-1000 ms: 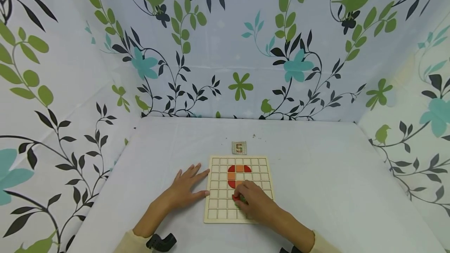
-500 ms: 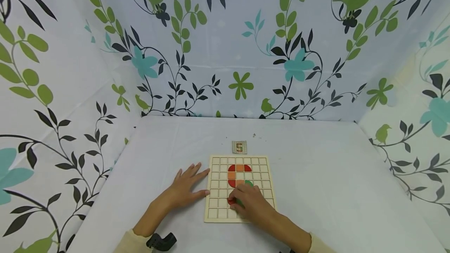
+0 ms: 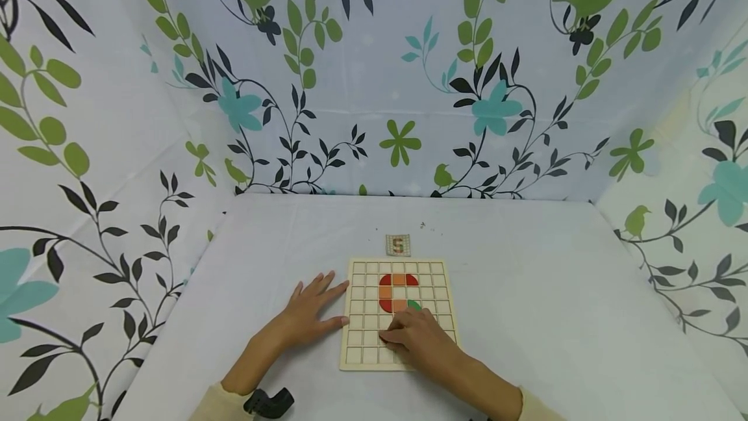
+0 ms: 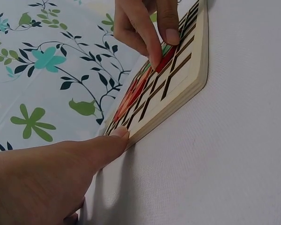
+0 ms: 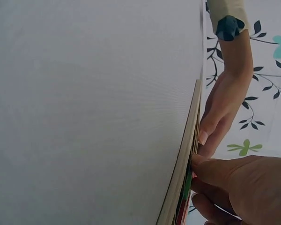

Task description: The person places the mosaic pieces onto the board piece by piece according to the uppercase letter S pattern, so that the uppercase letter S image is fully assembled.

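Observation:
A pale wooden grid board point(image 3: 355, 357) lies on the white table. Red and orange tiles point(image 3: 385, 292) form a curved shape in its upper middle, and a green tile point(image 3: 413, 305) shows beside them. My right hand point(image 3: 422, 340) is over the lower middle of the board, thumb and finger pinching a red tile point(image 4: 166, 60) down at the grid, as the left wrist view shows. From above, the fingers hide that tile. My left hand point(image 3: 306, 317) is spread flat at the board's left side, its thumb and a fingertip touching the edge.
A small card point(image 3: 398, 245) with an S-like figure on a grid lies just beyond the board. Tiny dark specks point(image 3: 423, 225) dot the table behind it. Leaf-patterned cloth point(image 3: 374, 83) hangs at the back and sides.
My right hand has moved slightly left and down with the red tile, which its fingers now cover in the head view. The green tile has come into sight. My left hand stays still.

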Action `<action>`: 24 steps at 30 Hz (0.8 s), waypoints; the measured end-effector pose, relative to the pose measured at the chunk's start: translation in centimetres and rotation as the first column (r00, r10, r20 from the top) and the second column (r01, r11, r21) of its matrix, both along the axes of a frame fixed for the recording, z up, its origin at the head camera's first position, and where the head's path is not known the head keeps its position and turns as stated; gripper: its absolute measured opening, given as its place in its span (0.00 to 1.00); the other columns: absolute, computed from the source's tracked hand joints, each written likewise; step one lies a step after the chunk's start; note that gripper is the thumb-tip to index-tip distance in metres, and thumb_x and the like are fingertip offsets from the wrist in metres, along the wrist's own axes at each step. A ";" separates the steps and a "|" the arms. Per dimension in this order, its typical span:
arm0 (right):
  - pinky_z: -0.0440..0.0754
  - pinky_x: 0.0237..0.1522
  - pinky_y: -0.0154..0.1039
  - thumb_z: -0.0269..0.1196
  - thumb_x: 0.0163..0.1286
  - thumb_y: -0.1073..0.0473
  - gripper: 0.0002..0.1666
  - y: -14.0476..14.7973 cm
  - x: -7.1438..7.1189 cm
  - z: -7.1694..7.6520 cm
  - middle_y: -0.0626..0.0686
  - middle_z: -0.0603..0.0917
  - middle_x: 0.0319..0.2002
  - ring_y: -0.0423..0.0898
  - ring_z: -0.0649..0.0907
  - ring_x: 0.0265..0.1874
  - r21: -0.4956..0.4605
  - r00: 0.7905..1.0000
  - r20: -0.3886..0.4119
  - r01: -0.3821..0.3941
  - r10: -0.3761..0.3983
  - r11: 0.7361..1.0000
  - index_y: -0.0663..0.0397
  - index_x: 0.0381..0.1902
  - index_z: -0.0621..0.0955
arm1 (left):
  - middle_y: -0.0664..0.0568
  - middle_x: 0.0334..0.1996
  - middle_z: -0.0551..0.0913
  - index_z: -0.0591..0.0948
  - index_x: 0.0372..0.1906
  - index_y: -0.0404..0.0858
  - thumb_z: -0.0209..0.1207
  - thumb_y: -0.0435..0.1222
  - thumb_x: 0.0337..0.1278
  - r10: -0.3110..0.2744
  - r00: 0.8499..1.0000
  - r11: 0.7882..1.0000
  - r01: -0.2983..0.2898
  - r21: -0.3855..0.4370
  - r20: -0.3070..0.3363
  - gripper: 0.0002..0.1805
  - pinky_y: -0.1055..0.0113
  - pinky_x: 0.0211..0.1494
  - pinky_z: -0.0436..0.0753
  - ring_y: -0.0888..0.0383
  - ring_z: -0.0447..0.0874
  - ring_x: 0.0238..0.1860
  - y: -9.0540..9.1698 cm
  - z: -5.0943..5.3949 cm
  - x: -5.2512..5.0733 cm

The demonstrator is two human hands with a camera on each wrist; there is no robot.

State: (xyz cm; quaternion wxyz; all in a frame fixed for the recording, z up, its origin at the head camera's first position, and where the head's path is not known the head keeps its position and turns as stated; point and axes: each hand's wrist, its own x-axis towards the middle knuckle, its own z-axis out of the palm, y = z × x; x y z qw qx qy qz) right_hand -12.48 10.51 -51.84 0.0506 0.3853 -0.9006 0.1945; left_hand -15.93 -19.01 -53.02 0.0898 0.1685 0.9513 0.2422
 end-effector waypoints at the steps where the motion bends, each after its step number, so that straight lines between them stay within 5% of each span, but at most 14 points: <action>1: 0.63 0.37 0.28 0.73 0.69 0.55 0.14 0.0 0.0 0.0 0.37 0.85 0.39 0.34 0.73 0.37 0.002 1.000 0.000 0.001 -0.001 1.000 0.43 0.52 0.93 | 0.42 0.84 0.56 0.68 0.81 0.52 0.63 0.60 0.69 0.000 1.000 1.000 0.000 -0.001 -0.003 0.41 0.27 0.81 0.42 0.37 0.47 0.85 0.0 -0.1 0.0; 16: 0.69 0.36 0.28 0.78 0.65 0.54 0.10 0.2 0.2 0.3 0.40 0.85 0.37 0.37 0.79 0.37 0.023 0.997 -0.068 0.023 -0.021 0.999 0.47 0.43 0.92 | 0.41 0.84 0.56 0.69 0.81 0.51 0.63 0.60 0.69 -0.007 1.000 1.000 0.007 0.005 -0.015 0.41 0.27 0.81 0.43 0.36 0.48 0.85 0.3 0.2 0.1; 24: 0.75 0.38 0.33 0.79 0.64 0.55 0.12 1.0 -0.2 0.0 0.42 0.85 0.41 0.39 0.80 0.40 -0.052 0.994 -0.108 0.018 -0.024 0.998 0.46 0.45 0.90 | 0.41 0.84 0.57 0.69 0.81 0.51 0.64 0.60 0.69 -0.001 1.000 1.000 0.001 0.002 0.003 0.41 0.28 0.82 0.43 0.37 0.48 0.85 0.3 0.3 0.3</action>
